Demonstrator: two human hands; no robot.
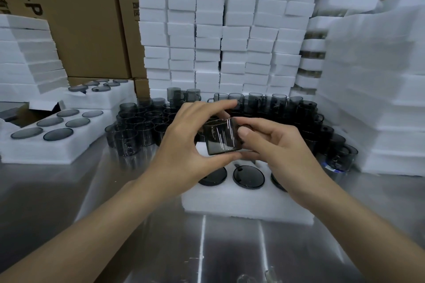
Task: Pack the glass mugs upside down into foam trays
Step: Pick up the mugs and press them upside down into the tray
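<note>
- We note left hand [184,142] and right hand [282,147] both gripping one smoked glass mug [222,136] between them.
- Mug hangs above the foam tray's [241,204] back row; three inverted mugs [248,177] fill its near row.
- Axis near upright, mouth seemingly up: we judge a flip due.

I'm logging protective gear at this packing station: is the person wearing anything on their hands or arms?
Nothing shows. The left hand and right hand are bare: no gloves or rings. The left forearm and right forearm are uncovered down to the picture's edge, with no sleeve, watch or wristband in view. Visible nails are short, unpainted.
</note>
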